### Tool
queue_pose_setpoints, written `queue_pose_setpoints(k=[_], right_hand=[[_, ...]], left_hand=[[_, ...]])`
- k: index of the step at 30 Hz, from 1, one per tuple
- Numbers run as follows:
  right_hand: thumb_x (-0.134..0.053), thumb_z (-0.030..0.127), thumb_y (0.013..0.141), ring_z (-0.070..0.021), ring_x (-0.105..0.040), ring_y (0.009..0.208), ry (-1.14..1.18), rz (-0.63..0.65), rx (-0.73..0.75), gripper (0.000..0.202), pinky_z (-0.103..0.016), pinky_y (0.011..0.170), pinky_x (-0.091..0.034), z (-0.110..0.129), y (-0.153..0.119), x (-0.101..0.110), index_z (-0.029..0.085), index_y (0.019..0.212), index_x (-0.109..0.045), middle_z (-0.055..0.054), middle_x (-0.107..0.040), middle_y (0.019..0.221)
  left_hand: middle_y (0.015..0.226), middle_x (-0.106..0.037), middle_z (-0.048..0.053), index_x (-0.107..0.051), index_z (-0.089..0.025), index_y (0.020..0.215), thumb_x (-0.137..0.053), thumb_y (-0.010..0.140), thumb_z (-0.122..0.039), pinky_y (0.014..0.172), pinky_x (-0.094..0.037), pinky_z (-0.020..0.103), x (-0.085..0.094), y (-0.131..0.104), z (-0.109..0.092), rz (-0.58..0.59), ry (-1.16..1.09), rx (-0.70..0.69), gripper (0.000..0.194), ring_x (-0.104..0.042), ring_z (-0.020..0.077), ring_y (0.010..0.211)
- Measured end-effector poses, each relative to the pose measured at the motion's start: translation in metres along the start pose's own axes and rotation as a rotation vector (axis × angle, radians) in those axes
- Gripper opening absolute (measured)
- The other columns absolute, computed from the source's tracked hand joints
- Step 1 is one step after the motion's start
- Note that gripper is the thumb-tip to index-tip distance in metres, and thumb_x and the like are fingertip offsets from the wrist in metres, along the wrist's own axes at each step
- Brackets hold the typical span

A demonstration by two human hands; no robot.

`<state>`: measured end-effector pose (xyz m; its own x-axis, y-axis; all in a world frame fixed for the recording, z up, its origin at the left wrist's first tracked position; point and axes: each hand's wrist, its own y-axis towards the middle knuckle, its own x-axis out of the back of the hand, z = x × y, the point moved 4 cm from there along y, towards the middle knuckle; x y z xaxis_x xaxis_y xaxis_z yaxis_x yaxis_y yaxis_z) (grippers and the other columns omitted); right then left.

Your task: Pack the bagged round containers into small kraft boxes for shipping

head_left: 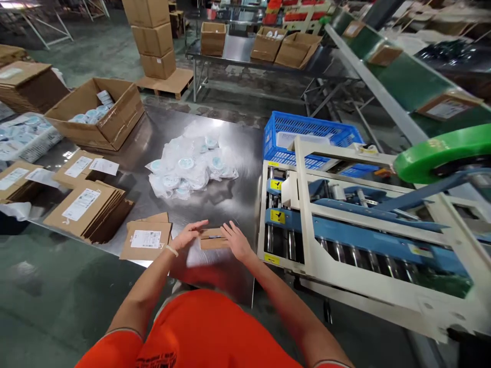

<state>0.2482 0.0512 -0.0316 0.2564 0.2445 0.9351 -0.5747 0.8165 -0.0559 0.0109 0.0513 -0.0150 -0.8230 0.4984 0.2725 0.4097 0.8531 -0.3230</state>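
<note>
A small flat cardboard box [213,244] lies on the metal table in front of me, its top flaps meeting at a seam. My right hand [238,243] touches its right end, fingers stretched out over the top. At the box's left end is my left hand [187,236], its fingers straight and pointing right; whether they touch the box I cannot tell. To the left lie flat cardboard pieces with a white label [146,239]. Beyond the box sits a pile of clear plastic bags [186,176] holding round white items with pale blue labels.
Stacks of flattened labelled cartons [86,209] line the table's left side, with an open carton [95,115] of round items behind. On the right stands a roller conveyor machine [345,220] with a green wheel [441,153]. A blue crate [270,135] is behind it.
</note>
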Motion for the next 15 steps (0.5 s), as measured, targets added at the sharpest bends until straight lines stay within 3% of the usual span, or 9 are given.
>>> queue_pose_setpoints(k=[4,7,9,12,15], right_hand=[[-0.056,0.03,0.104,-0.0395,-0.041,0.159,-0.002,-0.01,-0.051,0.057,-0.057,0.121,-0.044,-0.008,-0.018,-0.017,0.03,0.162,-0.056,-0.011,-0.048,0.172],[-0.054,0.037,0.105,-0.0386,-0.047,0.154,0.093,-0.111,-0.126,0.059,-0.056,0.117,-0.047,-0.024,-0.025,-0.029,0.028,0.163,-0.053,-0.014,-0.052,0.168],[-0.047,0.038,0.106,-0.0353,-0.06,0.138,0.176,-0.311,-0.274,0.058,-0.053,0.11,-0.052,-0.044,-0.029,-0.035,0.022,0.162,-0.052,-0.019,-0.064,0.153],[-0.039,0.042,0.109,-0.0325,-0.066,0.108,0.183,-0.567,-0.552,0.052,-0.049,0.095,-0.056,-0.073,-0.037,-0.052,0.015,0.148,-0.061,-0.018,-0.072,0.117],[-0.044,0.052,0.109,-0.0333,-0.062,0.098,0.078,-0.517,-0.634,0.049,-0.047,0.086,-0.054,-0.082,-0.038,-0.075,0.014,0.129,-0.069,-0.017,-0.068,0.103]], left_hand=[[0.175,-0.033,0.031,-0.034,-0.003,0.169,-0.073,0.086,-0.058,0.132,-0.016,0.072,-0.032,-0.008,-0.009,-0.117,0.731,0.064,0.108,-0.016,0.0518,0.167],[0.167,-0.043,0.036,-0.032,0.002,0.168,-0.079,0.084,-0.056,0.13,-0.026,0.068,-0.057,-0.008,-0.005,-0.159,0.991,0.09,0.112,-0.024,0.0538,0.164],[0.158,-0.053,0.032,-0.033,-0.003,0.168,-0.078,0.086,-0.055,0.124,-0.038,0.061,-0.059,0.005,-0.002,-0.17,1.024,0.074,0.107,-0.037,0.0523,0.158],[0.151,-0.057,0.029,-0.036,-0.007,0.165,-0.081,0.085,-0.054,0.115,-0.047,0.055,-0.043,0.053,-0.012,-0.202,1.014,0.035,0.103,-0.048,0.0495,0.149],[0.148,-0.057,0.028,-0.04,-0.007,0.16,-0.087,0.081,-0.049,0.114,-0.047,0.051,-0.03,0.13,-0.04,-0.205,0.98,-0.027,0.101,-0.053,0.046,0.141]])
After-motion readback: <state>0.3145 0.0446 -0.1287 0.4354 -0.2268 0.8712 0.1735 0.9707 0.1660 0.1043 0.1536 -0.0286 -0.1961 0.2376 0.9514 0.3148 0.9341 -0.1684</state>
